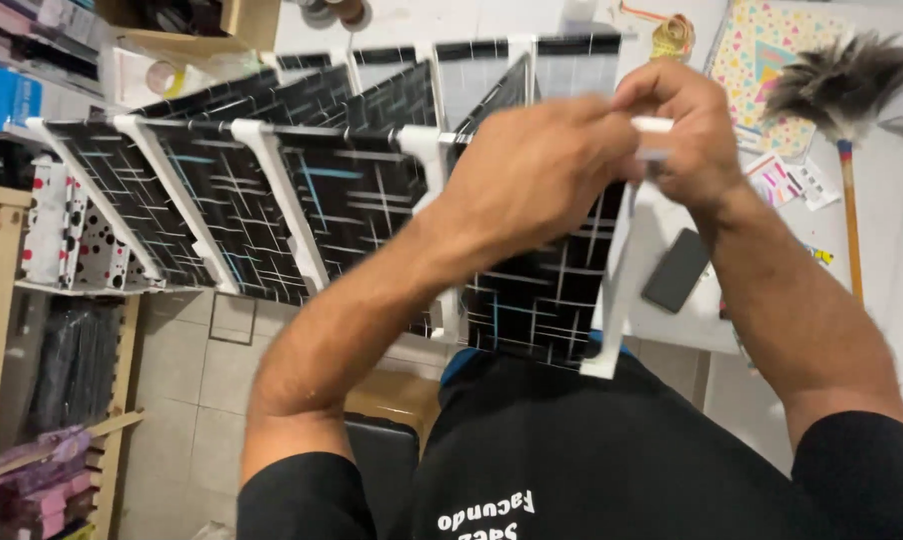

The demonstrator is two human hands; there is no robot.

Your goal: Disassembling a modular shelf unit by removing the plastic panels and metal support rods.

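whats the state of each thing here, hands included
left hand: closed on the top of the panel rack
right hand: pinching a white bar at the rack's top
panel rack: held up, black patterned panels fanned apart
phone: lying flat, screen dark
feather duster: lying on the white table

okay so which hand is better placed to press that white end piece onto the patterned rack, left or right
Probably the right. The right hand already pinches the white end piece at the rack's top corner, while the left hand is spread over the black patterned panel beside it, seemingly steadying it.
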